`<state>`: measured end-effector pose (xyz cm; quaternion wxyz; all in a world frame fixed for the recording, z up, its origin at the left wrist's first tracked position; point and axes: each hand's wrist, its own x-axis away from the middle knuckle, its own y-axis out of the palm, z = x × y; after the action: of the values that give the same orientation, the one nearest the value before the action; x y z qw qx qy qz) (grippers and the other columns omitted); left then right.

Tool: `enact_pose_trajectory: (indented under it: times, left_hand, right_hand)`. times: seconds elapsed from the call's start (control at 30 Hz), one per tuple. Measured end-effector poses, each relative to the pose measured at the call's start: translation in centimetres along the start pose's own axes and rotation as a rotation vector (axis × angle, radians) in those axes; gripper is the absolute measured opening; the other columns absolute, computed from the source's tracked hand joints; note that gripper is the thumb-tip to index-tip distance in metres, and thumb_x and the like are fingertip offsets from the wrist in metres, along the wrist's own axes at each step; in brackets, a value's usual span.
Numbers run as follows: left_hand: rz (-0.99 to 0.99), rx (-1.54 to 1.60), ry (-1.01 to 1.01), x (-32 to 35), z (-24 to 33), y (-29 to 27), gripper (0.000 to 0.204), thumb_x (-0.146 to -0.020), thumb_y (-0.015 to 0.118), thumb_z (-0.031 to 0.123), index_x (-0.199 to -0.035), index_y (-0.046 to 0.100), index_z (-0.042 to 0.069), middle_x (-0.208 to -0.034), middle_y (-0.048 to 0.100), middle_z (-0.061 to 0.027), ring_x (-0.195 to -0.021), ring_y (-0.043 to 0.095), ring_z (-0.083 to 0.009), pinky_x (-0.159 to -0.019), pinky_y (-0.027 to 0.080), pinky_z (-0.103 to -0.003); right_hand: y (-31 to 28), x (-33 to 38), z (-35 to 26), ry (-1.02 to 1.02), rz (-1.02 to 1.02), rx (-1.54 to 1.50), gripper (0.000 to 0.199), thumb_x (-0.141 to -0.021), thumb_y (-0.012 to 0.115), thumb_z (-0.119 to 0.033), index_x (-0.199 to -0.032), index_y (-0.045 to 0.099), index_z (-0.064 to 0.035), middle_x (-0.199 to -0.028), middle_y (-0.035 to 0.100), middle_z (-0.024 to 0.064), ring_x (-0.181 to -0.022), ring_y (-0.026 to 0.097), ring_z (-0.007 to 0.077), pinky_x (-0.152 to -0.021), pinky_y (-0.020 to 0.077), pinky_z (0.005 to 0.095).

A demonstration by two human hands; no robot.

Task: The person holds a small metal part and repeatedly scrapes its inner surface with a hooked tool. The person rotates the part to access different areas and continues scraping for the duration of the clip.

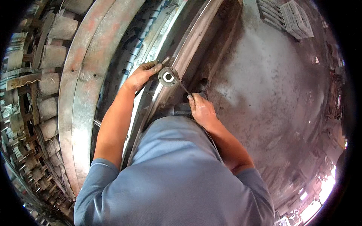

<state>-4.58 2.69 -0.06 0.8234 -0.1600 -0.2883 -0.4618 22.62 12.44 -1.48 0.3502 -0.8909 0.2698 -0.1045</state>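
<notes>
Grey concrete floor [271,86], dusty and stained, fills the side of the view from twelve round to four o'clock, with a flat metal grating [286,15] lying on it near one o'clock. Across the left half, from seven up to twelve o'clock, sweep large curved steel rings [77,98], rusty in patches, and beyond them at nine o'clock stand racks of stacked metal bars and offcuts [41,64]. A narrower curved steel rail [188,49] runs up the middle toward twelve o'clock. On this rail, just above the centre, sits a small round metal flange [167,76] with a pale central hole and a few bolt holes around it. The left hand [142,75] lies at the flange's nine o'clock side, fingers curled and thumb pressed against its rim, holding it to the rail. The right hand [201,109], at about five o'clock from the flange, is closed with its fingertips pinching the lower end of a thin metal rod [181,86], whose upper end reaches the flange's face; it may be a scriber or a small key, though the view is too small to tell. The person's grey-blue shirt [177,177] fills six o'clock.
</notes>
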Motion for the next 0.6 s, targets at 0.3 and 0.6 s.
enact_pose_trajectory:
  times: [0.3,0.6]
  left_hand:
    - [0.018,-0.036,0.012,0.4,0.1,0.0,0.062,-0.092,0.073,0.037,-0.133,0.055,-0.006,-0.12,0.066,-0.0073,-0.108,0.06,-0.014,-0.096,0.045,-0.028]
    - [-0.047,0.167,-0.093,-0.3,-0.8,-0.8,0.077,-0.087,0.08,0.028,-0.142,0.043,-0.01,-0.125,0.064,-0.0123,-0.118,0.059,-0.0181,-0.104,0.043,-0.03]
  right_hand:
    - [-0.3,0.0,0.0,0.056,-0.05,0.046,0.022,-0.098,0.06,-0.022,-0.1,0.061,-0.0008,-0.083,0.066,0.0211,-0.074,0.065,0.0416,-0.062,0.0518,0.0489]
    - [-1.7,0.7,-0.5,0.033,0.022,-0.138,0.025,-0.1,0.057,-0.027,-0.104,0.061,-0.0023,-0.085,0.066,0.0217,-0.077,0.065,0.043,-0.066,0.0517,0.0503]
